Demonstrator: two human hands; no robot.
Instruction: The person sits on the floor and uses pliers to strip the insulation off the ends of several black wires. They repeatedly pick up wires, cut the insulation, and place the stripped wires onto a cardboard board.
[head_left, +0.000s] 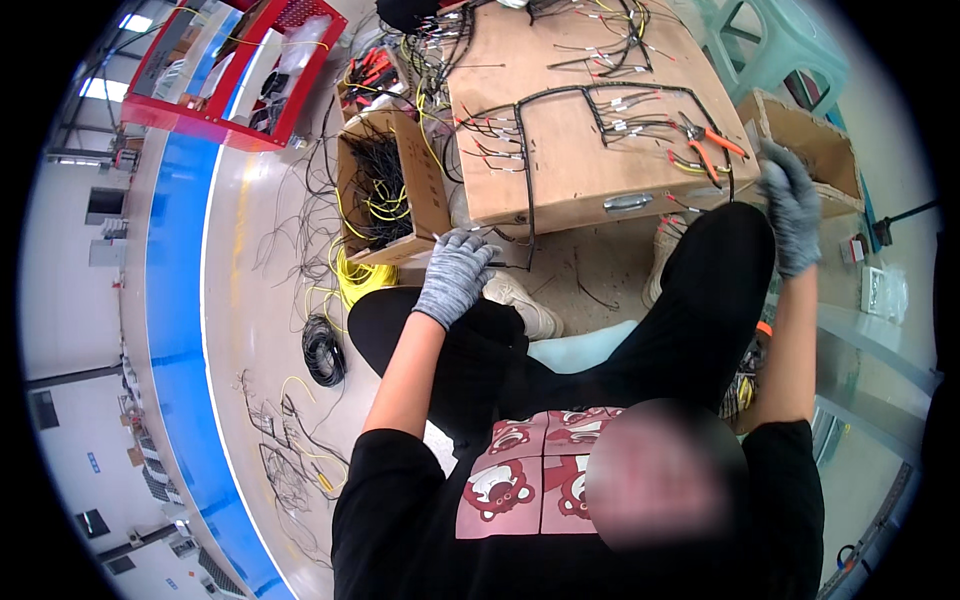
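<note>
My left hand (pixel 452 277), in a grey knit glove, is at the near left corner of a wooden work box (pixel 570 195). Its fingers close around the end of a black cable (pixel 497 265). At the box's right edge is my gloved right hand (pixel 793 208), fingers bent; what they touch is hidden. Across the wooden top runs a black wire harness (pixel 524 150), whose branches end in thin wires with red tips and white tags. Orange-handled cutting pliers (pixel 700 145) lie at the top's right side, close to my right hand.
An open carton (pixel 428 185) of black and yellow wires stands left of the work box. Yellow cable (pixel 367 282) and a black cable coil (pixel 322 350) lie on the floor. Another carton (pixel 845 165) and a green stool (pixel 775 45) are right; a red rack (pixel 215 130) stands far left.
</note>
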